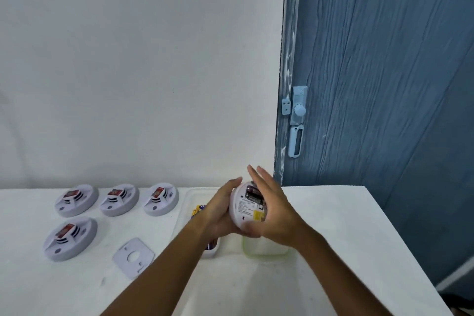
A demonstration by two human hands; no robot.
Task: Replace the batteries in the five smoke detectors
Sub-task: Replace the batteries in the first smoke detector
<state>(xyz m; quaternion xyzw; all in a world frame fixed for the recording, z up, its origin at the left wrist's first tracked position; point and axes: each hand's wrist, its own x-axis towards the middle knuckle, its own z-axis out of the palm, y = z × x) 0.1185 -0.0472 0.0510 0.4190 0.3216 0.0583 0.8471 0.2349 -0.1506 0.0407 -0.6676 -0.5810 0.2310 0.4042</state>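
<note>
Both forearms rise from the bottom edge and meet over the white table (333, 213). Left of them four round white detectors (77, 200) lie face up, three in a back row near the wall and one nearer, each with a red-labelled block on its slotted dome. Bare tabletop runs between them and the near edge. Just beside the left forearm lies a flat white mounting plate (133, 257), squarish with rounded corners and a round central hole. A shallow clear tray (184, 202) sits behind the hands, a yellow-and-blue pack (198, 209) in it; a small white tub (211, 251) shows under the left wrist.

Left hand (218, 213) cups the fifth detector (246, 209) from behind, fingers curled round its rim, holding it above the table with its back to the camera. Dark batteries (252, 194) and a yellow sticker show there. Right hand (274, 210) lies flat against its right side, fingers straight and together. Below sits a clear green-rimmed box (264, 249).

Rightward the table ends in a straight edge beside a blue wood-grain door (384, 84) with a pale latch (297, 120).
</note>
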